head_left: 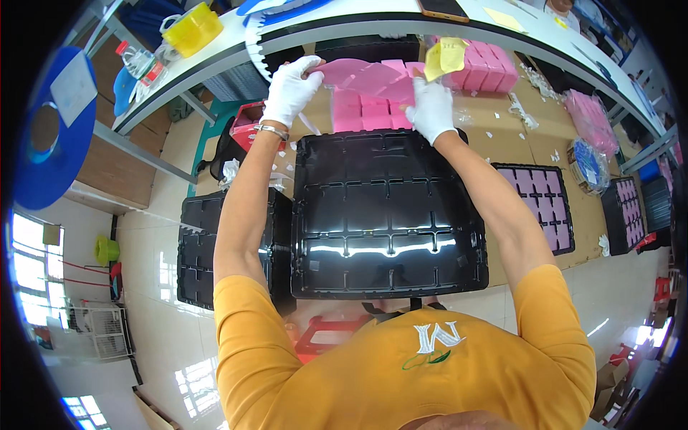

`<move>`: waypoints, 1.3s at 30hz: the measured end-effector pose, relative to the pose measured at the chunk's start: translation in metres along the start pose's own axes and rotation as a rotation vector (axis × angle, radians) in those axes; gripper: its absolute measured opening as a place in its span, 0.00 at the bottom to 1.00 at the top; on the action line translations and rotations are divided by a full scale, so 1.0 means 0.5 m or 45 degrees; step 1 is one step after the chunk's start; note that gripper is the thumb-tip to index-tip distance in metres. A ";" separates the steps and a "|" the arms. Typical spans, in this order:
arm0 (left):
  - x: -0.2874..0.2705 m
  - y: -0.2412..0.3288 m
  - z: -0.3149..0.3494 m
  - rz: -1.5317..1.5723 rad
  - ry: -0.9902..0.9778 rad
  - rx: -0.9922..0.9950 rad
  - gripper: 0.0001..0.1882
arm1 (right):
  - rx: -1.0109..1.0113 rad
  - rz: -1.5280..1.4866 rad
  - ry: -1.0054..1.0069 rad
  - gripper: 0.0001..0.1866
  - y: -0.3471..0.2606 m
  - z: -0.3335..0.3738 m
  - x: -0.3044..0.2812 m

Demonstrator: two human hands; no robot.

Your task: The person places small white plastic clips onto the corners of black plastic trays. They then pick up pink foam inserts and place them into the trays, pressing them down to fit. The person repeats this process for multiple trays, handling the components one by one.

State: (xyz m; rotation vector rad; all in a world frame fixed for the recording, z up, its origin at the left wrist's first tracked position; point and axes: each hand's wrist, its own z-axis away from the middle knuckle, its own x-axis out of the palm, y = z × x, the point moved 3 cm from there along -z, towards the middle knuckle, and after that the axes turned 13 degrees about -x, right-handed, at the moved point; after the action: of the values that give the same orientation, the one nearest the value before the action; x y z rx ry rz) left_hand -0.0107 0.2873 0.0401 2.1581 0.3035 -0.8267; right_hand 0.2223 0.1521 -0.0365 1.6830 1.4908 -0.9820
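Observation:
Both my hands wear white gloves and reach out over the far edge of a black moulded plastic tray (380,204). A sheet of pink plastic film (369,77) stretches between them above several pink blocks (362,115). My left hand (290,93) is closed on the film's left end, thumb and fingers pinched together. At the right side of the film is my right hand (432,111), its fingers bent against the pink material just below a crumpled yellow paper (444,59). What its fingertips grip is partly hidden.
Black trays (197,251) stand at left, beside a red box (247,123). Pink-filled trays (537,204) and a pink bag (591,122) lie at right on cardboard (494,143). Wrapped pink blocks (484,68) sit beneath a white worktable (387,13) crossing the far side.

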 end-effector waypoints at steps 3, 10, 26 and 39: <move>-0.058 0.009 0.031 0.130 -0.019 -0.063 0.19 | 0.182 -0.242 0.191 0.25 0.051 0.004 0.038; -0.093 -0.064 0.147 -0.001 0.050 0.041 0.09 | -0.329 -0.239 0.504 0.09 0.035 0.082 -0.077; -0.118 0.073 0.569 -0.488 -0.139 0.278 0.18 | -0.424 -0.122 0.119 0.15 -0.163 0.498 -0.321; -0.162 0.088 0.522 -0.615 -0.226 0.196 0.17 | -0.400 -0.208 -0.043 0.20 -0.182 0.494 -0.348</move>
State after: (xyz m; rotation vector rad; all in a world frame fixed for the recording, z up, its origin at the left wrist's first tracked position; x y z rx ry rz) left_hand -0.1720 0.0672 -0.0056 2.1616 0.7061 -1.3405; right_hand 0.0964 -0.1356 -0.0059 1.3332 1.6823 -0.8049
